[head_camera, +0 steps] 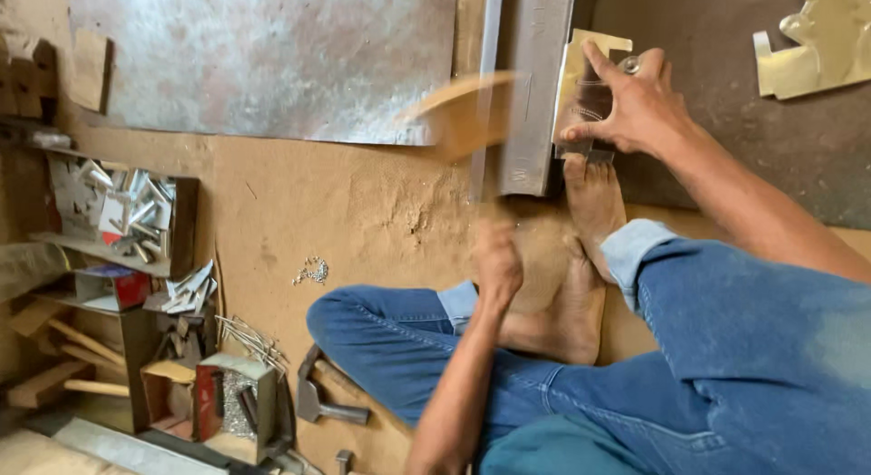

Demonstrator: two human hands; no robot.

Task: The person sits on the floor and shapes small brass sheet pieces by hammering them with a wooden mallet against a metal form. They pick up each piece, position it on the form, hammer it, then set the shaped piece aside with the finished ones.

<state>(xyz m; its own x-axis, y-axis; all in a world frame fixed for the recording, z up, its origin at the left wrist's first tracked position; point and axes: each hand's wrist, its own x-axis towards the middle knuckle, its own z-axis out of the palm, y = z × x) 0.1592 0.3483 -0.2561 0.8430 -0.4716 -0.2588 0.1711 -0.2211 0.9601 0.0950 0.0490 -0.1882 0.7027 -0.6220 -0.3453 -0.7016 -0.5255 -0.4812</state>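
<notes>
Swinging one mallet (463,112), one brass piece (585,85)

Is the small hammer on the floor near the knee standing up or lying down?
Lying down. The hammer rests flat on the floor, head and handle both on the ground, beside the wooden boxes. No hand touches it.

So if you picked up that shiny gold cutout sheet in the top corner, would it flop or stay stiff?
The gold cutout sheet looks thin, so it would probably be light and flex a little. Lying flat on the dark mat, it shouldn't roll. Its cut edges may be sharp.
</notes>
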